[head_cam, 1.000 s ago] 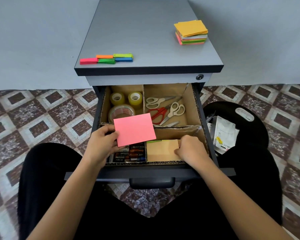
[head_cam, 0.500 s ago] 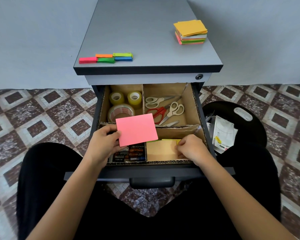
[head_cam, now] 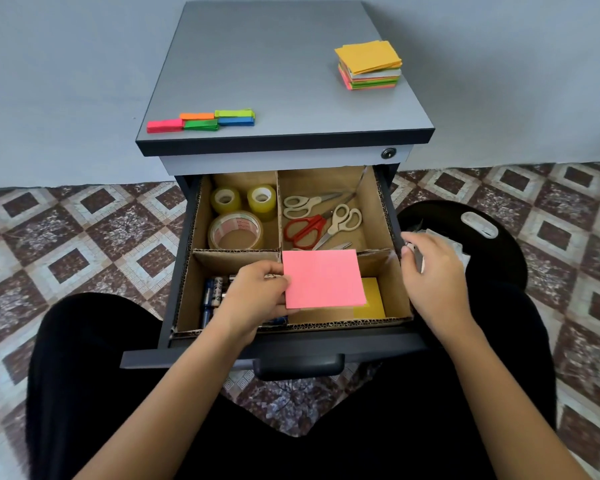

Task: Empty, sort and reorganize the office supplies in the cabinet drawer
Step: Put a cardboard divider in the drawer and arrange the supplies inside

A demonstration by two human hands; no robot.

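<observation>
Head view is showing the drawer (head_cam: 205, 355) of the cabinet (head_cam: 274, 81) pulled open, with a cardboard divider (head_cam: 236, 251) splitting it into four compartments.

1. The left hand (head_cam: 257, 296) is pinching the pink note pad (head_cam: 323, 278) by its left edge, thumb on top. It is holding the pad roughly level above the front right compartment.
2. A yellow note pad (head_cam: 373, 299) is lying flat on the floor of that compartment, partly hidden under the pink note pad.
3. The right hand (head_cam: 433, 275) is hovering outside the drawer, just beside its right wall, with its fingers loosely curved. Whether it is grasping anything cannot be told, since its fingertips are overlapping the white packets (head_cam: 459, 252) lying on a black stool (head_cam: 492, 258).
4. Batteries (head_cam: 212, 292) are lying in the front left compartment, partly hidden by the left hand.
5. Tape rolls (head_cam: 236, 232) are sitting in the back left compartment: two small ones behind, one larger in front.
6. Scissors (head_cam: 305, 230) are lying in the back right compartment: one red-handled pair between two white-handled pairs.
7. A stack of coloured notes (head_cam: 369, 65) is resting on the cabinet top towards the right, well apart from the coloured flag strips (head_cam: 201, 120) near the front left edge.
</observation>
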